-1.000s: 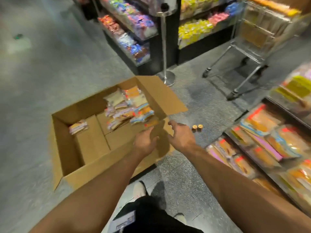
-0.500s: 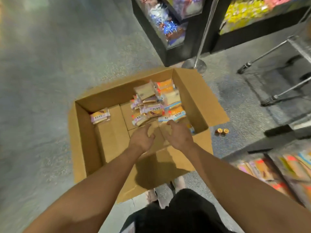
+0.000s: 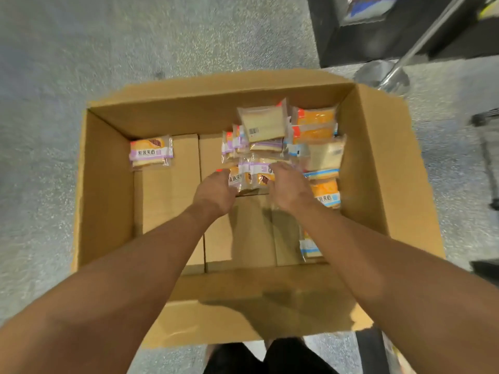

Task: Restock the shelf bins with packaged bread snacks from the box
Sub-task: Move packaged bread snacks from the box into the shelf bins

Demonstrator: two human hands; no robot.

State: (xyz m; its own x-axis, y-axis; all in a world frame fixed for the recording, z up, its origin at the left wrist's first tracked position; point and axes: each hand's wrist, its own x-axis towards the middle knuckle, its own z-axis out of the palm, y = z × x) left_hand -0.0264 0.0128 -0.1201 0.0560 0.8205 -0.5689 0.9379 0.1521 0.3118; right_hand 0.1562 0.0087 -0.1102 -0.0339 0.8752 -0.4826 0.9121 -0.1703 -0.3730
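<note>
An open cardboard box [image 3: 105,190] stands on the floor below me. Several packaged bread snacks [image 3: 272,128] lie heaped in its far right part, with purple, blue and orange labels. One purple-labelled packet [image 3: 151,152] lies alone at the far left. My left hand [image 3: 216,190] and my right hand [image 3: 289,184] are both down in the box, at either end of a purple-labelled packet [image 3: 251,176] at the near edge of the heap. The fingers of both hands curl round its ends. Another blue-labelled packet [image 3: 310,247] shows beside my right forearm.
A black shelf unit [image 3: 378,31] stands beyond the box at the top right, with a metal post and its round base [image 3: 383,76] in front. Speckled grey floor [image 3: 54,76] lies to the left and behind the box. My legs are against the near box flap [image 3: 243,314].
I have leaned over the box, so the shelf bins at the right left the view. Both hands moved forward from the near box wall onto the purple-labelled packet.
</note>
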